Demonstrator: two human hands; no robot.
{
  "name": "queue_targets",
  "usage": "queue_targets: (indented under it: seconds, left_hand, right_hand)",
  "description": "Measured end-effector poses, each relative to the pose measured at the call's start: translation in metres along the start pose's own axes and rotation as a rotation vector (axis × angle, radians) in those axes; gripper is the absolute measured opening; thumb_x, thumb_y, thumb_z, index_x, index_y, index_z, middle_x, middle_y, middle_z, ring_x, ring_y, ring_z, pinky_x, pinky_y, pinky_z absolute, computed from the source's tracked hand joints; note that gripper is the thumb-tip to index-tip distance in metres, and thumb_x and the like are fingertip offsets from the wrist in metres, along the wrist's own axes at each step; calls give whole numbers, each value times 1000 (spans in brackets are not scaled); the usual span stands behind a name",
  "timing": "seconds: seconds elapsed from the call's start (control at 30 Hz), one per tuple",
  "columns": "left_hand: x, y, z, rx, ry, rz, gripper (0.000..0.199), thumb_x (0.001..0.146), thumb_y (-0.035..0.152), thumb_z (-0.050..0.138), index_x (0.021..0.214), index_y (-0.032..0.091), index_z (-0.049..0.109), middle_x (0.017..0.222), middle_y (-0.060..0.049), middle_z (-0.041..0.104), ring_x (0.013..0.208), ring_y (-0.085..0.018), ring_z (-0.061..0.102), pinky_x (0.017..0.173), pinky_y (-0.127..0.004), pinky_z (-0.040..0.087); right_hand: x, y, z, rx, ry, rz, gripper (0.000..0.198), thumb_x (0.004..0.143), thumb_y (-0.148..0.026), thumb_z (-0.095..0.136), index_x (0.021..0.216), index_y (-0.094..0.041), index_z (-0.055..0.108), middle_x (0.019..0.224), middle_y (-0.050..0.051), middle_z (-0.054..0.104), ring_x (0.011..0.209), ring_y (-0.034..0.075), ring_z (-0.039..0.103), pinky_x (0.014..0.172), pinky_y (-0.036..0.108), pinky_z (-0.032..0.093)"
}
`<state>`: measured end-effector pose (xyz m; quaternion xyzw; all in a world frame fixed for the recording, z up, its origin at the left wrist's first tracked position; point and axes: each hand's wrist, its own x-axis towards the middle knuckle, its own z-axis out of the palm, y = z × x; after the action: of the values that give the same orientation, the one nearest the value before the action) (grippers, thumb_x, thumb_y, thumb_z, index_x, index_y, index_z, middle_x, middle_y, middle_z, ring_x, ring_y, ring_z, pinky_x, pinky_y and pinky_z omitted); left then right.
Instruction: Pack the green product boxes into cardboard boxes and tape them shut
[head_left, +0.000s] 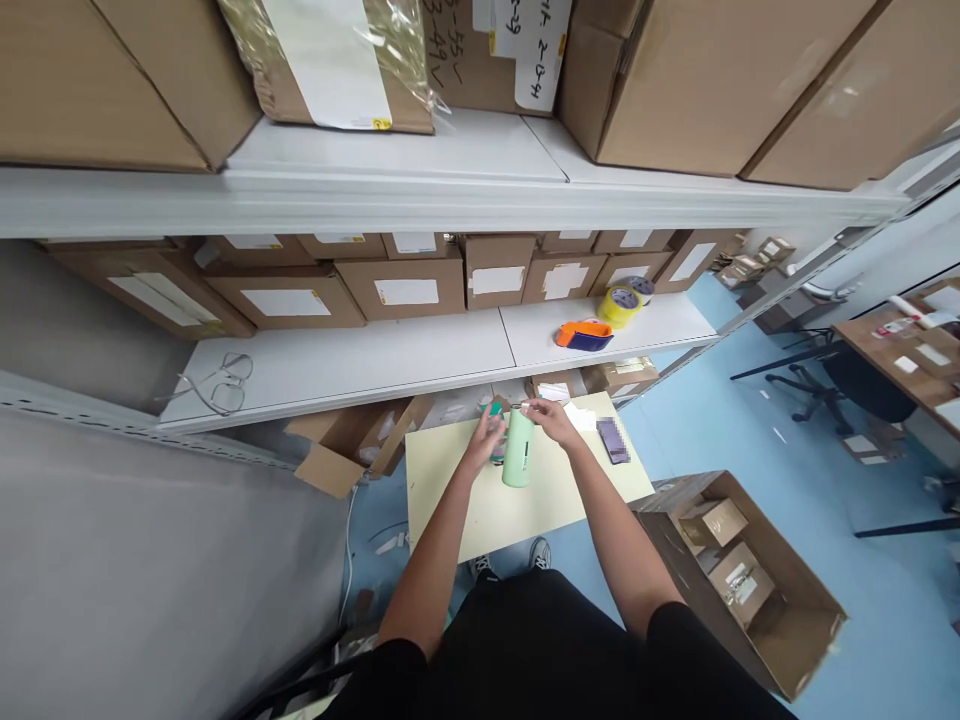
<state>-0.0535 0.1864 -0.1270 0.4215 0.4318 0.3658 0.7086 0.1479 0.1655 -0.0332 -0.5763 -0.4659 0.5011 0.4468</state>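
A light green bottle [517, 452] with small dark lettering hangs slightly tilted above a pale yellow board [442, 500]. My right hand [551, 421] grips the bottle at its top, fingers closed around the cap end. To the left of the bottle is my left hand [486, 440], its fingers apart and nothing plainly held in them. Just behind that hand shows a teal-topped item [496, 408], partly hidden by the hand and the bottle; its kind I cannot make out. A phone [613, 441] lies on the board's right side, near some white paper [580, 417].
Cardboard boxes [405, 290] line the white shelf ahead. On its front lie glasses [225, 385], an orange and blue tape dispenser [583, 335] and yellow tape [619, 307]. An opened carton [360, 445] stands left of the board; a large carton [787, 580] holding small boxes is right.
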Motion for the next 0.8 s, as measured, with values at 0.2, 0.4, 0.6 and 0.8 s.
queue_targets:
  seconds: [0.2,0.4,0.6,0.8]
  left_hand:
    - [39,-54,-18,641,9,12,67,82,48,76,142,23,61,162,-15,43,153,-40,32,123,-51,28]
    - [0,-121,-2,1087,-126,-104,63,86,39,68,147,27,55,169,-13,32,152,-46,27,117,-61,29]
    - [-25,-137,6,1058,-81,-56,52,94,29,55,145,24,57,146,-16,57,142,-37,41,118,-53,29]
    - [47,-104,-17,1072,117,-43,77,87,34,63,158,17,38,169,-19,28,152,-38,29,121,-48,26]
  right_hand:
    - [-5,30,-15,44,170,48,59,65,-67,83,99,-20,75,95,6,74,87,21,64,81,35,53]
    - [-20,51,-23,58,216,71,59,66,-68,81,99,-19,75,95,8,74,84,22,65,78,36,52]
    - [-22,59,-33,62,209,111,65,61,-70,84,100,-18,75,98,9,75,83,22,64,78,37,53]
    - [-33,67,-40,20,223,81,62,67,-70,81,102,-19,75,99,8,75,84,22,64,80,37,54]
